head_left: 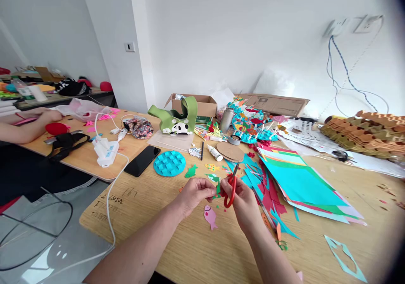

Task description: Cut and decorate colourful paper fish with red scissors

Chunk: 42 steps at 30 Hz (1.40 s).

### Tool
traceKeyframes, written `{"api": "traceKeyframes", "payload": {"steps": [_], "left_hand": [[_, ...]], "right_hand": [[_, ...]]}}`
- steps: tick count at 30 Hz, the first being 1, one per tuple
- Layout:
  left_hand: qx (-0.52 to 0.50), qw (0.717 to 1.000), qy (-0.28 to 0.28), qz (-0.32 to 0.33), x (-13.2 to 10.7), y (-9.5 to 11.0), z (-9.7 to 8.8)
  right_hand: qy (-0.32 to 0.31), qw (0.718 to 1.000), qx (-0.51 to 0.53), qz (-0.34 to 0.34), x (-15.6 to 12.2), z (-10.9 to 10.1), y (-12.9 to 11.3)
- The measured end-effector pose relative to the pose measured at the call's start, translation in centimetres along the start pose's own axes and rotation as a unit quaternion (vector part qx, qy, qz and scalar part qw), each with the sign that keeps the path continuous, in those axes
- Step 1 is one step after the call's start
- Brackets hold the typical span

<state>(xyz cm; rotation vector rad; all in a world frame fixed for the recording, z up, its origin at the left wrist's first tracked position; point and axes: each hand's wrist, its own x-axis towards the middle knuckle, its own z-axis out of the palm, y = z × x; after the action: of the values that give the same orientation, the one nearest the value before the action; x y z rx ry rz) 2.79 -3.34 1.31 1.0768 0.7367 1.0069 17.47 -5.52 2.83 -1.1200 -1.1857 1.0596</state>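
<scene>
Between my two hands is a small piece of green paper (217, 188). My left hand (198, 194) pinches its left side with closed fingers. Red-handled scissors (230, 193) are in my right hand (242, 195), their blades pointing up and away; its fingertips also come up to the green paper, though whether they grip it I cannot tell. Just below lies a pink paper fish (209, 217). Beyond my hands are a green paper fish (191, 171), a yellow dotted fish (212, 167) and a round blue woven paper disc (169, 163).
Colored paper sheets (306, 182) and blue and red scraps (272, 195) lie at the right. Farther back are a phone (142, 160), a glue bottle (214, 152), a green panda bag (177, 121) and a metal flask (226, 120). A white cable runs from a power strip (106, 151); another person's arm (28, 125) rests at left.
</scene>
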Motion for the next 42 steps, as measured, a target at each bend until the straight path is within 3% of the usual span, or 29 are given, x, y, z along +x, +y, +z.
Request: {"api": "traceKeyframes", "payload": {"steps": [4,9,12,15,32,42], "left_hand": [[-0.040,0.996,0.076,0.022,0.3,0.3,-0.1],[-0.066,0.987,0.136,0.046,0.5,0.6,-0.3],[-0.076,0.983,0.152,0.062,0.4,0.8,-0.3],[-0.085,0.979,0.173,0.066,0.4,1.0,-0.1],[-0.072,0.978,0.182,0.068,0.3,1.2,0.0],[-0.071,0.980,0.174,0.065,0.3,1.1,-0.1]], "right_hand": [[0.012,0.985,-0.164,-0.059,-0.3,-0.2,-0.3],[-0.039,0.915,-0.381,-0.128,-1.1,0.4,0.4],[-0.057,0.872,-0.462,-0.150,-1.3,0.7,1.1],[-0.052,0.847,-0.507,-0.150,-1.3,0.9,1.5],[-0.058,0.835,-0.537,-0.107,-1.4,1.1,1.3],[-0.049,0.828,-0.541,-0.137,-1.4,1.0,1.6]]}}
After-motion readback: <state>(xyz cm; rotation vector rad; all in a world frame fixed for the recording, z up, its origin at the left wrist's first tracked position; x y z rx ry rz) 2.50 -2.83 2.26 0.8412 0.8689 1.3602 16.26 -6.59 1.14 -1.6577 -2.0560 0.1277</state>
